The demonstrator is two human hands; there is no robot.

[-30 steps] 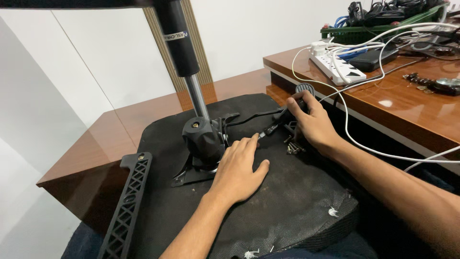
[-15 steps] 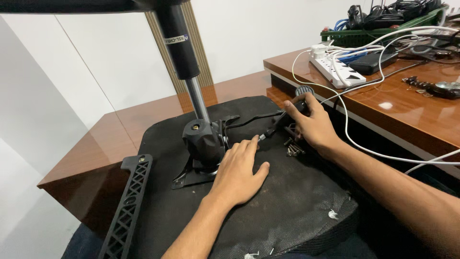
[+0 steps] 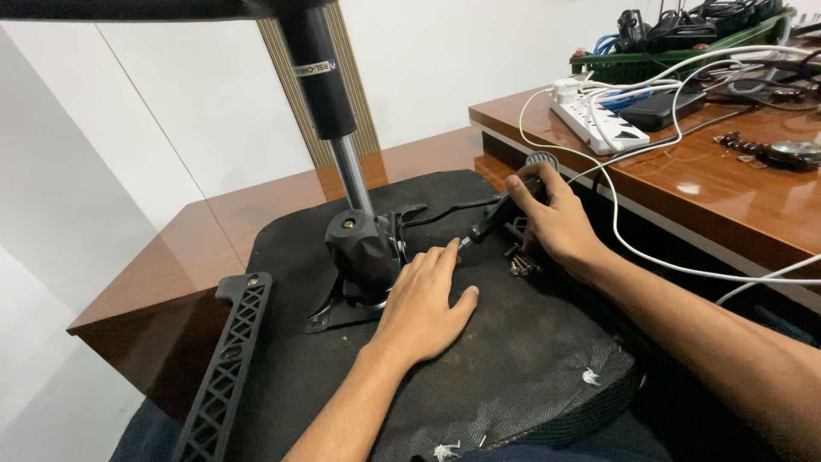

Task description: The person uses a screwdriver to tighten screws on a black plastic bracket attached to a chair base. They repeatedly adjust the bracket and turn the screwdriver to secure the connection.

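While the left hand (image 3: pixel 423 299) rests flat on the upturned seat base (image 3: pixel 479 376) beside the black mechanism (image 3: pixel 363 257), right hand (image 3: pixel 552 218) grips a screwdriver (image 3: pixel 505 205); looks mid-fastening, keep the tip seated.

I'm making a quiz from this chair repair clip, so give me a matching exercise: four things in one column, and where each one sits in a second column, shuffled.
Things:
1. left hand
2. right hand
3. power strip
4. lattice armrest bracket

Places:
A. on the wooden desk, with white cables plugged in
B. flat on the black seat underside beside the chair mechanism
C. gripping the screwdriver's handle
D. along the left edge of the seat underside

Pairs: 1-B, 2-C, 3-A, 4-D
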